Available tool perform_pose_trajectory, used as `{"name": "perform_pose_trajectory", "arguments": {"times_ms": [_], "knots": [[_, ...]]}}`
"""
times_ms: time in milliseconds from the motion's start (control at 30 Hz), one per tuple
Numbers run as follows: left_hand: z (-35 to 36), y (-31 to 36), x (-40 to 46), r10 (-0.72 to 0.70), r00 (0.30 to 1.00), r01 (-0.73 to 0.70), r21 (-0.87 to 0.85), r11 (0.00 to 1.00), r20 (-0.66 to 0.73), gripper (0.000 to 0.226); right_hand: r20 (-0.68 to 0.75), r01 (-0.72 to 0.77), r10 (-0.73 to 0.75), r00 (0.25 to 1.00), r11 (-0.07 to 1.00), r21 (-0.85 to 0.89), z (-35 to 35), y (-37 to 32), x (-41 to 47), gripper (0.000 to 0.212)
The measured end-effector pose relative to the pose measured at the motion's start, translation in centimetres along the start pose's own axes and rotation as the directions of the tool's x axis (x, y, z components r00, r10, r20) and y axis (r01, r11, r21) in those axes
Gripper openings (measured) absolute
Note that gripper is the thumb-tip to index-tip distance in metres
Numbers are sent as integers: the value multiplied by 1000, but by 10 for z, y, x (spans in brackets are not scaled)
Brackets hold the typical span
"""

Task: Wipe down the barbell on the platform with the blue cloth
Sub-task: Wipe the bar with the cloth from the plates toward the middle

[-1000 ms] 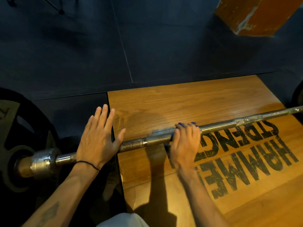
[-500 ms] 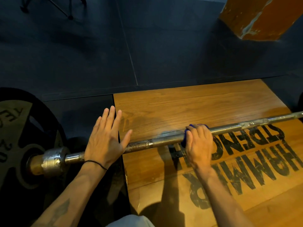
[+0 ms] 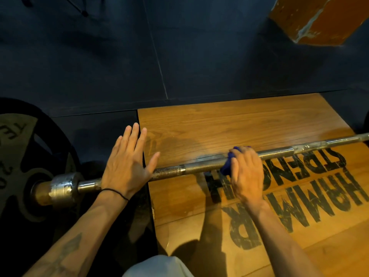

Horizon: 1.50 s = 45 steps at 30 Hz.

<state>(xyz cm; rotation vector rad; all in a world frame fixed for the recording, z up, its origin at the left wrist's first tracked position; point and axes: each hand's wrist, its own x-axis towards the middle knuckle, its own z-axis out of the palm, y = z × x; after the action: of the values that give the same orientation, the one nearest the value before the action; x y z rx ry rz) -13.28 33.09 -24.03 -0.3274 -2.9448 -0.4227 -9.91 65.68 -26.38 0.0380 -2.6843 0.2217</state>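
A worn steel barbell (image 3: 201, 166) lies across the wooden platform (image 3: 229, 124), running from lower left to upper right. My left hand (image 3: 127, 164) rests flat on the bar near the platform's left edge, fingers spread. My right hand (image 3: 246, 172) is wrapped over the bar further right, pressing the blue cloth (image 3: 228, 163) around the shaft. Only a bunched corner of the cloth shows beside my thumb; the rest is hidden under my palm.
A black weight plate (image 3: 18, 156) and a metal collar (image 3: 61, 186) sit on the bar's left end, over dark rubber flooring (image 3: 99, 56). An orange wooden box (image 3: 319, 19) stands at the top right. Black lettering (image 3: 299, 186) covers the platform's right side.
My right hand has slid with the cloth to the right along the bar. More of the cloth shows beside my thumb. My left hand has stayed flat on the bar.
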Motion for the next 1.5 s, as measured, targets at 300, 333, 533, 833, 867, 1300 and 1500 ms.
{"name": "perform_pose_trajectory", "arguments": {"times_ms": [300, 333, 533, 833, 867, 1300, 1500], "knots": [[1, -1, 0, -11, 1000, 11, 0, 1000, -7, 79, -53, 116, -107, 993, 970, 216, 29, -140, -30, 44], [1, -1, 0, -15, 1000, 15, 2, 1000, -3, 79, -36, 185, -182, 983, 962, 198, 28, -133, -29, 43], [1, -1, -2, -1, 1000, 1, -5, 1000, -4, 79, -31, 39, -38, 999, 999, 31, 4, -10, 0, 46], [1, -1, 0, 14, 1000, -14, -15, 1000, -15, 79, -50, 27, -14, 999, 960, 278, 26, -148, -27, 42], [1, -1, 0, 12, 1000, -12, -12, 1000, -17, 79, -28, 108, -104, 994, 960, 257, 27, -151, -28, 44], [-1, -1, -2, 20, 1000, -21, -18, 1000, -22, 76, -130, -167, 188, 974, 973, 158, 22, -67, -5, 41], [0, -3, -1, 13, 1000, -14, -27, 1000, -24, 77, -15, 258, -259, 966, 956, 136, 25, -116, -19, 45]]}}
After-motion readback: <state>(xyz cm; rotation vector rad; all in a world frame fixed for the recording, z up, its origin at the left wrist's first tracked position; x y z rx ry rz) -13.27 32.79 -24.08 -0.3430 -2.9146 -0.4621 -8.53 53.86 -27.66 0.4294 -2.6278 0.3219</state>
